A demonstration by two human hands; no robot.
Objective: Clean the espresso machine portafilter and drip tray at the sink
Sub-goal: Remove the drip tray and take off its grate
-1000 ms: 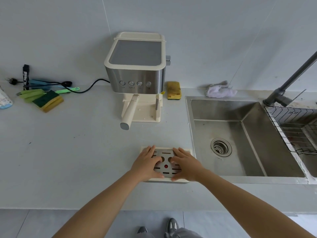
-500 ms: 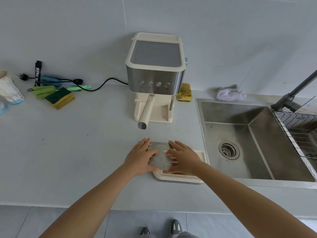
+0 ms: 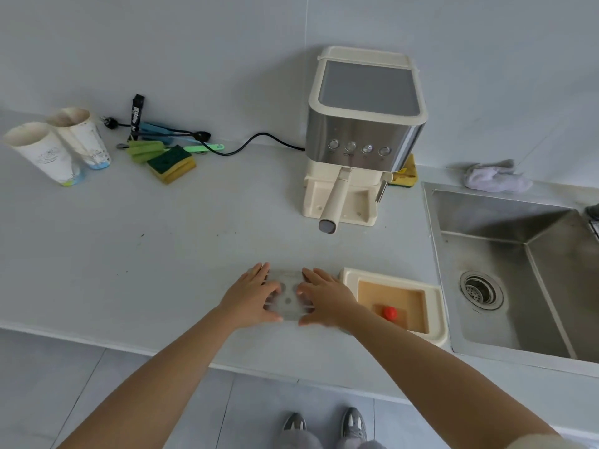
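My left hand [image 3: 251, 294] and my right hand [image 3: 327, 298] hold the metal grate [image 3: 289, 299] by its two sides, just above the counter; it is blurred. Right of it sits the cream drip tray [image 3: 434, 332], uncovered, with brownish liquid and a red float [image 3: 389, 313] inside. The espresso machine [image 3: 363, 131] stands behind, and its cream portafilter handle [image 3: 335, 202] points toward me, locked in place. The steel sink [image 3: 534, 319] lies at the right, its drain [image 3: 481, 290] visible.
Two paper cups [image 3: 45, 150] stand at the far left. A green-yellow sponge [image 3: 171, 163], brushes and a black power cord [image 3: 256, 140] lie near the wall. A yellow sponge [image 3: 406, 175] sits behind the machine, a crumpled cloth [image 3: 496, 178] behind the sink.
Both hands lifted the metal grate off the drip tray and carried it left. The tray's liquid and red float are now uncovered.
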